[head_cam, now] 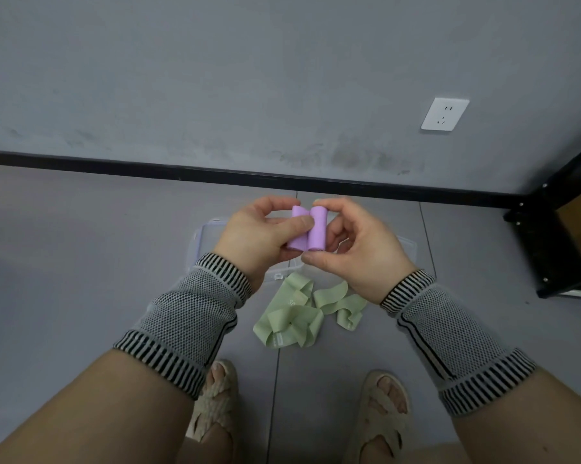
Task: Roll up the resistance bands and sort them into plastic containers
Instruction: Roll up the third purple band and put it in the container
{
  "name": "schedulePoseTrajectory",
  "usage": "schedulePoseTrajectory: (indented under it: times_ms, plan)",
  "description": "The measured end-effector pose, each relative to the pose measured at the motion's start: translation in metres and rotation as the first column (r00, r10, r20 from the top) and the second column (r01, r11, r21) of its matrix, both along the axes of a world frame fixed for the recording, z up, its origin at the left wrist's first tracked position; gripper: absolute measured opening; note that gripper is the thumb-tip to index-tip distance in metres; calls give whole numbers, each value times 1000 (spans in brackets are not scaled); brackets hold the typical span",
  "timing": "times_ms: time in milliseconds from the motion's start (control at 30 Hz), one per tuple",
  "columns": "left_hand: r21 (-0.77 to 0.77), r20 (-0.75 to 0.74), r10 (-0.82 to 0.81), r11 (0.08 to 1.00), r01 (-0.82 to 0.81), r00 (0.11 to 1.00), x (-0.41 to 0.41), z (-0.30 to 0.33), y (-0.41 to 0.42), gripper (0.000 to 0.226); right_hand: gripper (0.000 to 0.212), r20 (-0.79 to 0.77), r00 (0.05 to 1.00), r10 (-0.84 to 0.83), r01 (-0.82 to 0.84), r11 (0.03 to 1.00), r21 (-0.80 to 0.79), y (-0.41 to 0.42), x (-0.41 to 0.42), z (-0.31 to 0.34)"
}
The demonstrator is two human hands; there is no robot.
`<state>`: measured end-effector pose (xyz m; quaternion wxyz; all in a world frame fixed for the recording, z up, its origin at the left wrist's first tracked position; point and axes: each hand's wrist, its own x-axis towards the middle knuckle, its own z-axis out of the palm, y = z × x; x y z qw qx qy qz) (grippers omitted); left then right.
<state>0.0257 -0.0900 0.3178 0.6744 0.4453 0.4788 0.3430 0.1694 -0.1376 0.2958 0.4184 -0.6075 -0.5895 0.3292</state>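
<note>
Purple band (307, 232), wound into two short rolls lying side by side and touching, sits between the two hands above the floor (81, 246). The left hand (260, 241) grasps the left roll: its thumb presses across the front and its fingers (275, 204) curl round the far side. The right hand (359, 249) grasps the right roll, with the forefinger arched over the top end and the thumb tip just under the bottom end; its other fingers are loosely bent behind the roll.

Directly beneath the fingers lies a clear plastic container (203, 239) on the floor, mostly hidden by both hands; what is in it cannot be told. Just on the near side of the fingers, lower down, a green band (299, 316) lies unrolled in a crumpled heap on the floor, touching the container's near edge.

Both forearms reach forward from the bottom corners, wrists bent inward so the hands meet in the middle, and each wears a grey knit wrist sleeve (188, 319) with striped edges. Two feet in pale sandals (382, 416) stand on the floor below the arms. A white wall socket (444, 114) sits well beyond the fingers to the right.
</note>
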Motion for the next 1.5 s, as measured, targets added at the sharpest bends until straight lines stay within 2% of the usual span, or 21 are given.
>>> schedulePoseTrajectory:
  times_ms: [67,100,167,200,233,267,333,367,400,567,633,733,833,967,1033,1100,1167,1233,1300,1367,1500]
  plan:
    - [0,-25,28,1000,-28,999,-2,-3,3,17,54,-89,996,18,-22,999,-37,0,0,2]
    - [-13,-16,43,999,-43,999,-3,-3,4,16,55,-205,978,27,-40,997,-61,0,0,1]
    - [-52,36,55,997,-53,998,-5,-2,6,14,56,-527,849,25,-90,991,-98,1,2,1]
    - [-63,61,54,997,-50,997,-5,-1,6,14,54,-618,786,17,-100,990,-100,1,3,1]
    - [-66,74,53,997,-48,996,-6,0,6,13,53,-628,778,14,-95,991,-95,1,4,1]
    - [-56,68,53,997,-49,996,-5,0,6,13,54,-545,838,13,-76,993,-94,1,4,1]
    - [-4,-3,48,999,-48,999,-4,-3,5,14,54,-158,987,13,-23,998,-64,0,2,0]
    - [26,-43,44,999,-43,998,-3,-4,4,15,53,0,1000,1,-1,999,-50,-1,1,-1]
    - [53,-71,40,998,-36,997,-2,-5,2,17,53,86,996,-1,4,999,-36,-1,0,-1]
    - [139,-165,-19,989,43,986,7,-6,-3,31,48,224,974,-36,30,999,30,-2,2,-4]
    - [139,-169,-5,990,29,986,6,-6,-1,31,55,200,980,-21,17,1000,21,-2,1,-3]
    - [62,-75,4,998,0,997,2,-5,0,26,65,8,1000,-2,2,1000,-20,-2,1,0]
    - [0,14,-12,1000,12,1000,-1,-1,1,22,58,-89,996,5,-8,1000,-25,-1,2,1]
    - [5,27,-38,999,38,999,-3,0,2,20,54,-178,984,7,-16,999,-46,-1,1,1]
    - [-3,24,-26,1000,26,999,-4,-1,3,21,51,-322,947,-3,-20,998,-67,-2,2,3]
    - [-38,54,-7,999,9,999,-6,-1,5,20,51,-521,853,-1,-46,996,-78,-1,4,3]
    - [-59,83,1,998,4,997,-6,-1,6,19,54,-597,802,1,-60,995,-79,0,5,3]
    - [-34,54,-4,999,5,999,-6,-1,6,20,53,-465,885,-14,-29,996,-85,0,5,3]
    - [15,-13,-9,1000,9,1000,-5,-1,4,21,53,-208,978,-13,-1,998,-69,-1,2,1]
    - [48,-58,-11,999,14,998,-3,-2,3,20,54,-74,997,-6,2,999,-52,-1,0,-1]
    - [69,-113,-3,998,11,994,2,-4,1,26,57,46,999,10,-9,999,-34,-1,2,-3]
